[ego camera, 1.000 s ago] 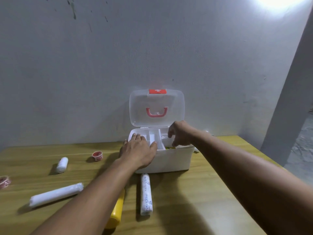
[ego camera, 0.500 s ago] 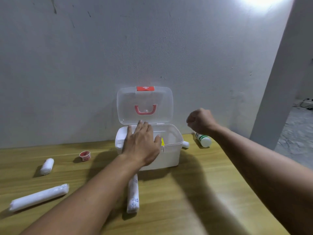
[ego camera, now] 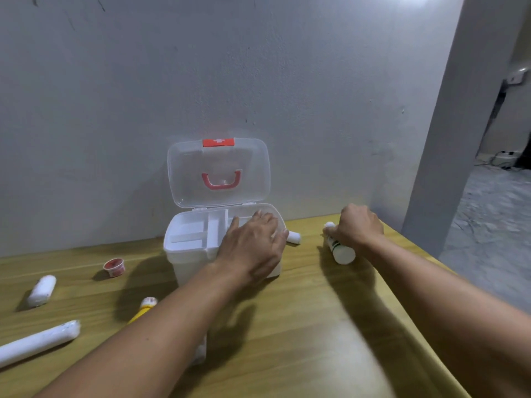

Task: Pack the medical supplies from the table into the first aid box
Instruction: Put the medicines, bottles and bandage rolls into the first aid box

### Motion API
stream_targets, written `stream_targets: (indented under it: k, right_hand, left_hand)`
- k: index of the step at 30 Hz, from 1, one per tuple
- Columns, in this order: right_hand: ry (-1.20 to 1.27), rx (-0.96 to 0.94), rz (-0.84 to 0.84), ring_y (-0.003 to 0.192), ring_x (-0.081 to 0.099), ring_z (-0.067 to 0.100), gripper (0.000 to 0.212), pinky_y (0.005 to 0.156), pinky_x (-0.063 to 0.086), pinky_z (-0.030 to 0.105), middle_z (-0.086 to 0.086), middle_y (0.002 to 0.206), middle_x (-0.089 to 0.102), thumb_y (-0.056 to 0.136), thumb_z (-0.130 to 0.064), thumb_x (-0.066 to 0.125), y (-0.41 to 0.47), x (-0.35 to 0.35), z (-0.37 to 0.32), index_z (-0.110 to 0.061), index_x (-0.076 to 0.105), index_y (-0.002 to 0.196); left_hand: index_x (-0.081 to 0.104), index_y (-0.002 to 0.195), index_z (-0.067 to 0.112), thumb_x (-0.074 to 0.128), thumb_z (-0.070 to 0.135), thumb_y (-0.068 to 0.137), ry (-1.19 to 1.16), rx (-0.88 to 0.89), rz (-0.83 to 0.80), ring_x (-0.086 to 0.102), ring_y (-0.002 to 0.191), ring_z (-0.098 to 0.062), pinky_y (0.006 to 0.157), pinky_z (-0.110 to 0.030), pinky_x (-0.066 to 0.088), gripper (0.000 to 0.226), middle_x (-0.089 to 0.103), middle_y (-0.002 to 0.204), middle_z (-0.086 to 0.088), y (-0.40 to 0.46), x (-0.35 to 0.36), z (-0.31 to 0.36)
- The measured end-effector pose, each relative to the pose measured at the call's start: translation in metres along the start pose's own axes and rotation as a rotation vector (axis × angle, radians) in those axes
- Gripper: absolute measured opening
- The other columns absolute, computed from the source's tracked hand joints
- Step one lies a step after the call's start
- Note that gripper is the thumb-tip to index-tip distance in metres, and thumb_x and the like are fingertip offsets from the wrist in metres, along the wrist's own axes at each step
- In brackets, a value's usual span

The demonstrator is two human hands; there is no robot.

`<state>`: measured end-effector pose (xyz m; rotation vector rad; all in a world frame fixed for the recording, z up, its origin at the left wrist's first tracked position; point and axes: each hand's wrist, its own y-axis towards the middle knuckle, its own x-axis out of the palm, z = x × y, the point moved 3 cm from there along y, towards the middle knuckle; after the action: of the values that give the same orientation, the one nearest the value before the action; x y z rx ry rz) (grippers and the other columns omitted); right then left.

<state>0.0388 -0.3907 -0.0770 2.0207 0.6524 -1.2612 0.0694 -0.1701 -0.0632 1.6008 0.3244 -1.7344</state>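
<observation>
The white first aid box (ego camera: 184, 259) stands open against the wall, its clear lid (ego camera: 218, 170) upright with a red handle. A white divided tray sits in its top. My left hand (ego camera: 253, 248) rests flat on the box's right front rim, fingers spread. My right hand (ego camera: 357, 225) curls over a white bottle with a green label (ego camera: 340, 251) lying on the table right of the box. A small white roll (ego camera: 293, 237) lies between box and bottle.
On the wooden table (ego camera: 301, 340) left of the box lie a small red-capped pot (ego camera: 115, 267), a short white roll (ego camera: 41, 290), a long white roll (ego camera: 37, 341) and a yellow tube (ego camera: 142, 310). The table's right edge runs close past the bottle.
My right hand left the box, swung right and came down onto the white bottle. My left hand slid to the box's right front rim. The camera view shifted right.
</observation>
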Motion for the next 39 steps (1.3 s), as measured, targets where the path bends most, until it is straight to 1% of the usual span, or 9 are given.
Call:
stream_targets:
  k: [3,8,11,14,18,22,30,34,39]
  right_hand:
    - [0.066,0.083,-0.127,0.078,0.063,0.03,0.032,0.057,0.048,0.033,0.01,0.082,0.063,0.065,-0.033,0.076,-0.002,0.001,0.004,-0.011,0.053,0.067]
    - [0.268,0.087,-0.247,0.064,0.067,0.031,0.03,0.054,0.06,0.044,0.017,0.079,0.066,0.065,-0.019,0.081,-0.014,-0.018,-0.008,-0.001,0.061,0.078]
    - [0.486,0.014,-0.237,0.071,0.068,0.036,0.036,0.056,0.06,0.05,0.018,0.087,0.062,0.071,-0.011,0.079,-0.021,-0.045,-0.027,0.002,0.061,0.1]
    - [0.654,-0.105,-0.216,0.074,0.066,0.029,0.046,0.056,0.06,0.043,0.01,0.089,0.06,0.077,-0.009,0.075,-0.029,-0.077,-0.054,-0.009,0.058,0.119]
    - [0.796,-0.236,-0.133,0.078,0.066,0.028,0.041,0.056,0.06,0.038,0.014,0.103,0.06,0.077,-0.009,0.075,-0.036,-0.102,-0.093,-0.015,0.056,0.113]
    - [0.772,-0.304,-0.05,0.077,0.068,0.029,0.034,0.055,0.061,0.042,0.015,0.101,0.063,0.074,-0.016,0.078,-0.047,-0.093,-0.127,-0.012,0.06,0.104]
    - [0.626,-0.379,-0.125,0.075,0.068,0.027,0.032,0.067,0.061,0.045,0.01,0.092,0.069,0.07,-0.02,0.082,-0.058,-0.037,-0.155,-0.018,0.062,0.095]
    - [0.581,-0.39,-0.194,0.079,0.068,0.026,0.035,0.07,0.061,0.045,0.01,0.096,0.068,0.069,-0.017,0.083,-0.063,-0.022,-0.156,-0.016,0.062,0.097]
    - [0.562,-0.427,-0.232,0.08,0.067,0.027,0.035,0.068,0.061,0.043,0.011,0.097,0.066,0.072,-0.012,0.082,-0.068,-0.018,-0.153,-0.013,0.061,0.1]
  left_hand:
    - [0.049,0.131,0.014,0.023,0.04,0.099,0.001,-0.04,0.061,0.02,0.147,-0.016,0.119,-0.05,0.013,0.048,0.043,0.149,0.0,-0.004,-0.007,-0.007]
    - [0.05,0.129,0.01,0.025,0.038,0.099,0.001,-0.169,0.033,0.024,0.146,-0.019,0.116,-0.051,0.02,0.048,0.044,0.148,-0.005,-0.013,-0.02,-0.038]
    - [0.053,0.114,0.005,0.027,0.033,0.098,-0.007,-0.25,0.025,0.032,0.14,-0.024,0.111,-0.049,0.026,0.042,0.051,0.137,-0.01,-0.022,-0.029,-0.053]
    - [0.052,0.095,0.007,0.029,0.032,0.099,-0.009,-0.306,0.034,0.04,0.129,-0.031,0.106,-0.047,0.031,0.033,0.055,0.123,-0.013,-0.032,-0.037,-0.06]
    - [0.057,0.111,0.003,0.026,0.037,0.1,0.017,-0.348,0.003,0.041,0.127,-0.032,0.103,-0.044,0.031,0.047,0.053,0.129,-0.014,-0.042,-0.041,-0.06]
    - [0.055,0.118,0.005,0.022,0.04,0.101,0.067,-0.347,-0.048,0.042,0.126,-0.029,0.102,-0.041,0.031,0.052,0.052,0.131,-0.013,-0.048,-0.038,-0.06]
    - [0.055,0.115,0.008,0.022,0.041,0.098,0.039,-0.349,-0.053,0.049,0.118,-0.035,0.094,-0.044,0.037,0.05,0.053,0.132,-0.014,-0.044,-0.031,-0.073]
    - [0.052,0.126,0.008,0.023,0.036,0.098,0.009,-0.349,-0.061,0.041,0.132,-0.033,0.106,-0.044,0.032,0.049,0.042,0.148,-0.013,-0.042,-0.027,-0.077]
    - [0.046,0.135,0.007,0.022,0.035,0.099,0.029,-0.338,-0.071,0.03,0.142,-0.028,0.113,-0.043,0.025,0.052,0.034,0.154,-0.011,-0.042,-0.025,-0.077]
